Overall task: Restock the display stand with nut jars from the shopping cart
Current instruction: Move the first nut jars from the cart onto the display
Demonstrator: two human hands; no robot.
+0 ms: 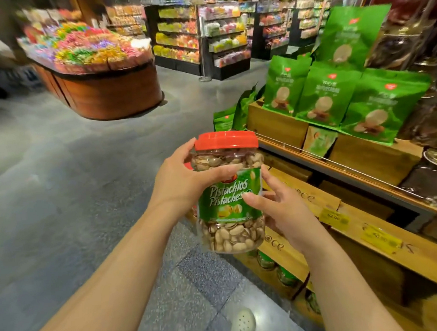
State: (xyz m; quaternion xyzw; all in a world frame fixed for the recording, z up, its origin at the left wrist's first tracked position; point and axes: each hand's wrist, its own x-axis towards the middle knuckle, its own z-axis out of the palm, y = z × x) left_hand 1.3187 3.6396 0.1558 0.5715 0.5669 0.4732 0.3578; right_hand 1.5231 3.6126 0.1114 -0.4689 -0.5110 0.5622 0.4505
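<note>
While grey stone floor [65, 207] runs past the tiered wooden display stand [375, 160], a clear red-lidded, green-labelled pistachio jar [229, 192] is held upright beside it, gripped by the left hand [181, 181] and right hand [281, 207].

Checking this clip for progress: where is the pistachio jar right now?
In the head view the pistachio jar is mid-frame, off the stand, gripped by the left hand and right hand, just left of the wooden display stand.
</note>
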